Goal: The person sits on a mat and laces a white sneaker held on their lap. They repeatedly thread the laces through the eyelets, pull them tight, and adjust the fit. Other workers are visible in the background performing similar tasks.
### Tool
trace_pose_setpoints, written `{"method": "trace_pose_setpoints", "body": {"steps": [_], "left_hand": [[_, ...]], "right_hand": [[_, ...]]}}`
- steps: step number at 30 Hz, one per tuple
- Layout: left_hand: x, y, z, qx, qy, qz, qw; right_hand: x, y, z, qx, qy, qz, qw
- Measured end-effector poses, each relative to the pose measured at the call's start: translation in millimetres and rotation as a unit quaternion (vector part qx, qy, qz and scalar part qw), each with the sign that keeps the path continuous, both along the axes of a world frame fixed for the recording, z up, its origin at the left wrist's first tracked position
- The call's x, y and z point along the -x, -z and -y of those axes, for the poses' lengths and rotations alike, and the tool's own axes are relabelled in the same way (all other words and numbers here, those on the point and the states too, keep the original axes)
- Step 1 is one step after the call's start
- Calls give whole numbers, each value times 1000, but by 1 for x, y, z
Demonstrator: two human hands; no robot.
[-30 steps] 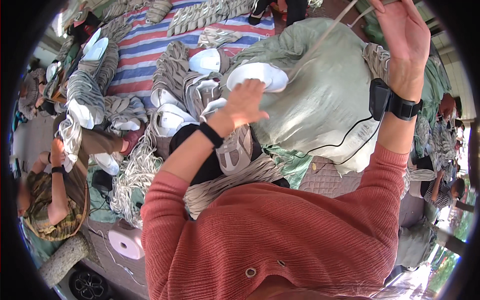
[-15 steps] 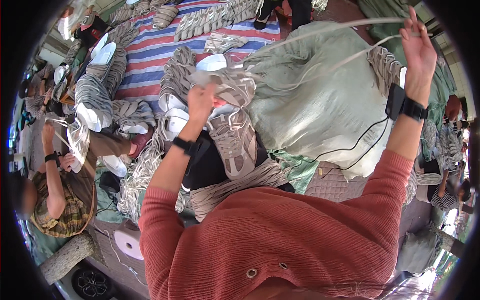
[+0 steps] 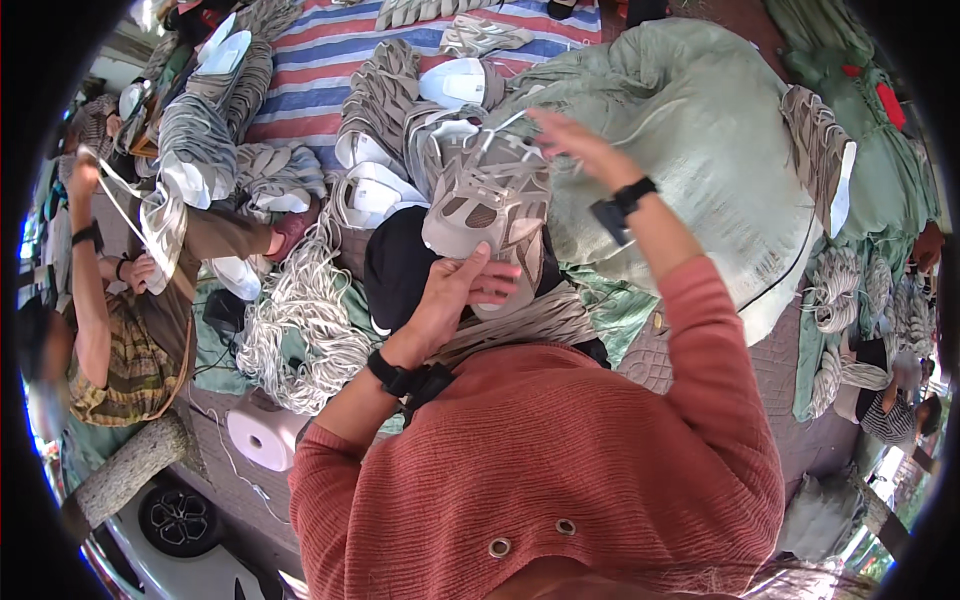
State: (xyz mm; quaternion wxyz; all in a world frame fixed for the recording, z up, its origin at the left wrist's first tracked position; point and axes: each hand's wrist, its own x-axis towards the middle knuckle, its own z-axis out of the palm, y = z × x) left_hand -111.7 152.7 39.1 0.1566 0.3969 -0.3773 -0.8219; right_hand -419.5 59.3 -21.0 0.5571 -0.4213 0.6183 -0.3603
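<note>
Beige and grey, the shoe upper [image 3: 488, 215] is lying in front of the person's chest, with its heel end sitting in the left hand [image 3: 455, 295]. This hand is curling around the lower edge of the shoe upper from below, thumb on one side and fingers on the other, so it is closed on it. The right hand [image 3: 575, 145] is staying a little above and to the right of the shoe upper, with the fingers half open and stretched; a thin white lace [image 3: 500, 125] is running from the shoe upper toward these fingers, but I cannot tell if they are pinching it. Both wrists are wearing a black band.

Behind the shoe upper a big pale green sack [image 3: 700, 130] is lying, full and round, with a dark cord across it. More green sacks with small red patches [image 3: 885, 100] are standing at the far right. Rows of similar grey uppers [image 3: 385, 95] are lying on a striped mat [image 3: 320, 45] in blue, red and white. A pile of white laces [image 3: 300, 320] is lying at the left, and a white roll [image 3: 262, 435] is just beside it. At the far left another person [image 3: 110, 330] is pulling a lace upward.
</note>
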Motion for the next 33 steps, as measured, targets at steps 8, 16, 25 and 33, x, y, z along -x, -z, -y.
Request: {"method": "trace_pose_setpoints", "body": {"steps": [8,16,25,33], "left_hand": [[-63,-40,15,204,281,68,935],[-32,7,80,540,152,329,760],[-13,16,43,643,199,467,574],[-6,14,45,638,198,486,564]], "right_hand": [[-66,7,33,4,-86,-55,995],[-86,-20,59,164,-204,-98,960],[-100,-26,74,180,-335,-55,923],[-126,-7,91,143,-407,-157,889]]}}
